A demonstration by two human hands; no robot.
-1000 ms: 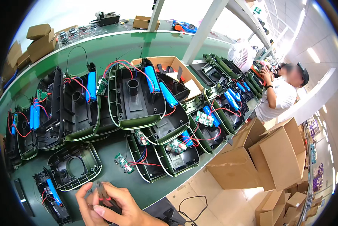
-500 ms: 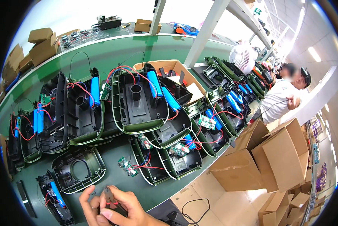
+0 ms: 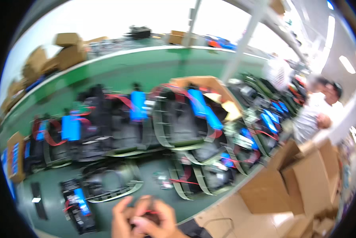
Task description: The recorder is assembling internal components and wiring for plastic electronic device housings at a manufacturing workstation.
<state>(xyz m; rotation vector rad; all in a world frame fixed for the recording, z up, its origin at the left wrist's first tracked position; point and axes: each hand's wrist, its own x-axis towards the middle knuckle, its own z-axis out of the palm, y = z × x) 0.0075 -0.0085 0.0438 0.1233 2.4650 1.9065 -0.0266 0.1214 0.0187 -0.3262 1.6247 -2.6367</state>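
Note:
My left hand (image 3: pixel 121 217) and my right hand (image 3: pixel 160 220) are together at the table's near edge, smeared by motion. Between them is a small dark hand tool (image 3: pixel 151 216) with red parts, pliers-like in shape. My right fingers wrap round it and my left fingers curl against its other side; most of it is hidden. Just beyond lies an open dark-green housing shell (image 3: pixel 136 186) with a round opening. Left of that is a narrow black housing (image 3: pixel 79 206) with a blue battery cell and red wires. A flat black strip (image 3: pixel 38 201) lies farther left.
Several green-and-black housings (image 3: pixel 182 131) with blue cells, red wires and circuit boards crowd the green table (image 3: pixel 152 166). An open carton (image 3: pixel 209 84) stands behind them. Large cartons (image 3: pixel 309 180) stand at the right, near a person (image 3: pixel 315 115) in white and a white fan (image 3: pixel 278 74).
The view has swung, so the scene sits farther right and lower and is blurred. My hands remain together round the tool, now closer in, with its tip no longer clear.

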